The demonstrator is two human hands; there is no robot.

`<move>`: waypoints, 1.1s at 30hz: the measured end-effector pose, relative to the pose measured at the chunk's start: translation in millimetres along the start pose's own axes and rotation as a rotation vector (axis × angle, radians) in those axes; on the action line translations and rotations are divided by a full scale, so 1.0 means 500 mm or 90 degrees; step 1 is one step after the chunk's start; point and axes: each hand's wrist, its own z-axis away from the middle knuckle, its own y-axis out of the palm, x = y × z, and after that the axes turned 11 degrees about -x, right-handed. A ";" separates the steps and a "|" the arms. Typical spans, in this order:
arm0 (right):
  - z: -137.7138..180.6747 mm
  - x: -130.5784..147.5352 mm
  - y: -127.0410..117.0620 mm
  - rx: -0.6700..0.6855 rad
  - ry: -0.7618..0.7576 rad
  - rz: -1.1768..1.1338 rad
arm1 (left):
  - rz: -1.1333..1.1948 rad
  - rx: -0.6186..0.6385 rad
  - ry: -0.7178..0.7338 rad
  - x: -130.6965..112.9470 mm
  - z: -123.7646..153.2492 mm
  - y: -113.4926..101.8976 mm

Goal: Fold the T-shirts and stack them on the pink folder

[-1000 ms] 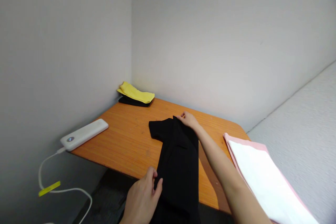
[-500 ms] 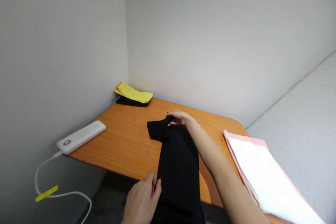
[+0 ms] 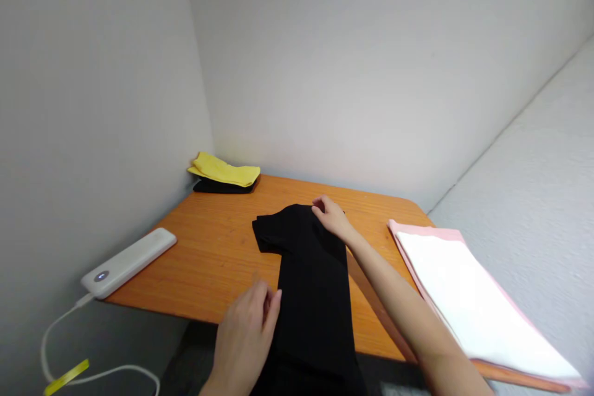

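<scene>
A black short-sleeved shirt point(image 3: 313, 284), folded lengthwise, lies on the wooden table with its sleeve pointing left. Its lower end hangs over the near table edge. My right hand point(image 3: 331, 216) rests at the collar end, thumb and fingers curved apart, with no cloth visibly pinched between them. Beside the shirt's left edge is my left hand point(image 3: 245, 331), its fingers loosely bent and slightly blurred. A gap shows between its thumb and forefinger, and the thumb is close to the cloth.
Folded yellow cloth point(image 3: 225, 170) sits on folded black cloth point(image 3: 223, 186) at the back left corner. A white power bank point(image 3: 132, 263) with a cable point(image 3: 49, 334) lies along the left edge. Folded white and pink cloth point(image 3: 468, 284) is on the right. Walls border the wooden table point(image 3: 208, 266).
The collar and sleeve, bunched up in my right hand before, now lie flatter. My right hand has let go of the bunched cloth. My left hand has come off the shirt's edge.
</scene>
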 end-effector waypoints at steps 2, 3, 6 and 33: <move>0.026 -0.034 -0.009 -0.039 -0.034 0.095 | 0.010 -0.030 0.110 -0.026 -0.064 0.006; 0.042 -0.049 -0.005 -0.050 -0.061 0.160 | 0.008 -0.034 0.167 -0.038 -0.099 0.017; 0.085 -0.091 0.025 -0.045 -0.123 0.355 | -0.036 -0.009 0.304 -0.062 -0.190 0.072; 0.054 0.003 0.046 0.198 -0.295 0.308 | -0.135 0.029 -0.072 0.095 -0.413 0.118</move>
